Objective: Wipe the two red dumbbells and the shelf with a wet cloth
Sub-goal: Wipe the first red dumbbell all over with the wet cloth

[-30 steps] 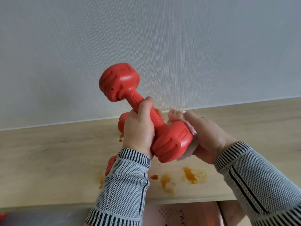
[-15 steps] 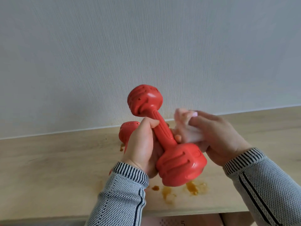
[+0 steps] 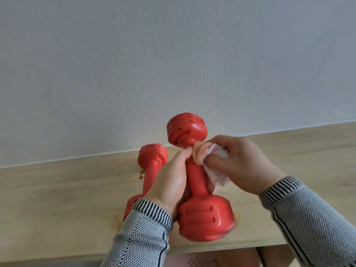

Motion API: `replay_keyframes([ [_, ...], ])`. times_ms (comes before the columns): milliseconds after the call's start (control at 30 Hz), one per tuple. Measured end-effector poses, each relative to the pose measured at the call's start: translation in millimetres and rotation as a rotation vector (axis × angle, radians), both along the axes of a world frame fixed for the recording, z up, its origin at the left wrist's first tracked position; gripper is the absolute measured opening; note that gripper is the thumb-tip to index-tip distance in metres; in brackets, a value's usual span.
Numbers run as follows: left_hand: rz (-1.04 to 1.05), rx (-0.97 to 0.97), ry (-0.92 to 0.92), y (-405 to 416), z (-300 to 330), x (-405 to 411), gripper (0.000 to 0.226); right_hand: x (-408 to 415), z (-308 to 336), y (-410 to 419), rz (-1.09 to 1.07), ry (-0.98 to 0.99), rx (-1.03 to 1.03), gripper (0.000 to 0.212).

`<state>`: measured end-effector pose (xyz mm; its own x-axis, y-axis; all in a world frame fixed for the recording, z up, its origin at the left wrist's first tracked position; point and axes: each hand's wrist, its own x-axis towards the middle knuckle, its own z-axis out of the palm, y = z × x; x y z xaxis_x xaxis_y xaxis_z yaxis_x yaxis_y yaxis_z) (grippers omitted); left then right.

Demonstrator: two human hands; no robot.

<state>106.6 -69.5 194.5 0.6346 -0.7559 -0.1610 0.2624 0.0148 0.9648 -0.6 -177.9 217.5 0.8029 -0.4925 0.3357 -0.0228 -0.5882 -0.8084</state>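
Nearest, over the shelf's front edge, the left hand point(image 3: 169, 182) wraps the handle of a glossy red plastic dumbbell point(image 3: 202, 214), its long axis running front to back. The right hand point(image 3: 240, 162) pinches a crumpled pale wet cloth point(image 3: 210, 160) against the handle's right side, just below the far head. Behind, the second red dumbbell point(image 3: 152, 160) lies on the stained light-wood shelf point(image 3: 67, 189) toward its back edge.

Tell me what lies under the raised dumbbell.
Under the held dumbbell the wooden shelf shows an orange-brown stain at the lower head's edge. Whatever stain lies directly beneath that head is covered.

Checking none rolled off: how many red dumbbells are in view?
2. One dumbbell is held up in the left hand; the other dumbbell lies on the shelf behind it, partly hidden.
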Motion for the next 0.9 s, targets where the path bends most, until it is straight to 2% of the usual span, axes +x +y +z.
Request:
replay_keyframes([
  [67, -0.032, 0.022, -0.081, 6, 3, -6, 0.047, 3, -6, -5, -0.12, 0.041, -0.08, 0.019],
  [133, -0.062, 0.04, -0.113, 11, 8, -15, 0.049, 4, -10, -11, -0.226, 0.057, -0.06, 0.031],
  [167, -0.077, 0.02, -0.089, 12, 10, -19, 0.046, 3, -9, -13, -0.269, 0.016, -0.007, 0.03],
  [267, -0.087, -0.038, 0.068, 12, 14, -26, 0.039, -1, -1, -20, -0.363, -0.192, 0.227, 0.01],
  [333, -0.096, -0.037, 0.172, 12, 15, -27, 0.035, -3, 3, -23, -0.392, -0.28, 0.304, 0.005],
  [467, -0.063, 0.009, 0.241, 13, 14, -25, 0.032, 1, -1, -23, -0.428, -0.351, 0.504, 0.028],
  [533, -0.036, 0.022, 0.242, 13, 14, -23, 0.03, 2, -1, -23, -0.455, -0.367, 0.642, 0.029],
  [600, -0.024, 0.022, 0.225, 14, 13, -22, 0.03, 3, 0, -21, -0.418, -0.274, 0.536, 0.021],
  [667, -0.026, 0.023, 0.18, 15, 11, -23, 0.03, 5, 1, -8, -0.32, -0.15, 0.239, 0.028],
  [833, -0.013, 0.021, 0.104, 17, 6, -26, 0.026, 13, -3, 16, -0.245, -0.23, -0.241, 0.033],
  [900, -0.002, 0.014, 0.106, 19, 7, -25, 0.025, 13, -5, 17, -0.198, -0.281, -0.347, 0.036],
])
